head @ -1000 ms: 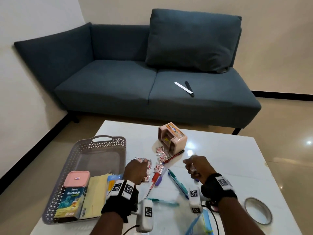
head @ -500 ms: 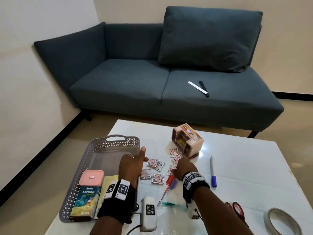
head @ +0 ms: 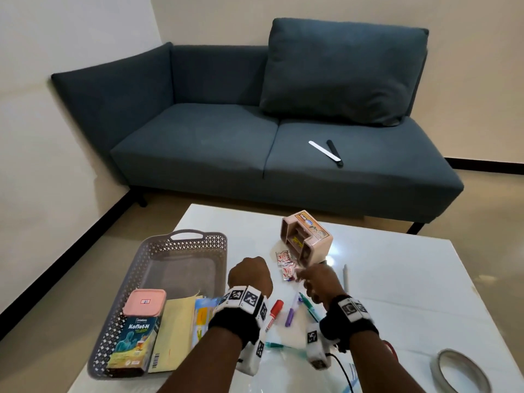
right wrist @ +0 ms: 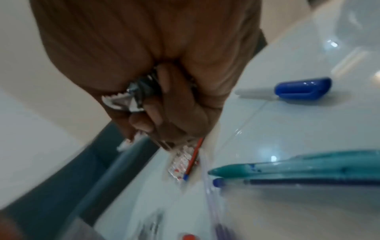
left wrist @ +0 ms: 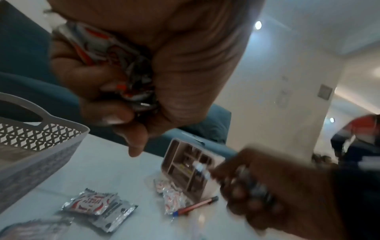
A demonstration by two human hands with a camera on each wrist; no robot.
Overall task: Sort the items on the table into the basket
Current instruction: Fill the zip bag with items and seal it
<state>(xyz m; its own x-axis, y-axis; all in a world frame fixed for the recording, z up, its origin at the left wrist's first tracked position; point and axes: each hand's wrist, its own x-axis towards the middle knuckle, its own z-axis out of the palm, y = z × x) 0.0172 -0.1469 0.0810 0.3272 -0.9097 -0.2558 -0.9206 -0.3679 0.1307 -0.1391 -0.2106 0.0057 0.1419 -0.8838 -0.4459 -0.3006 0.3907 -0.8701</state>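
We see the grey basket along the left edge of the white table, its far half bare down to the floor of it. In its near half a pink-lidded tin stands on a green box, with a yellow pad beside them.

Our left hand is just beside the basket's right rim, fingers curled tight round a bunch of foil sachets. Our right hand is a little further right, also curled round crumpled foil packets.

More sachets lie on the table between the hands and a pink organiser tipped on its side towards the far edge. Near the front edge lie a red marker, a purple pen and green pens; a blue-capped pen lies to the right. The right half of the table is open, with a tape roll at the near right corner.
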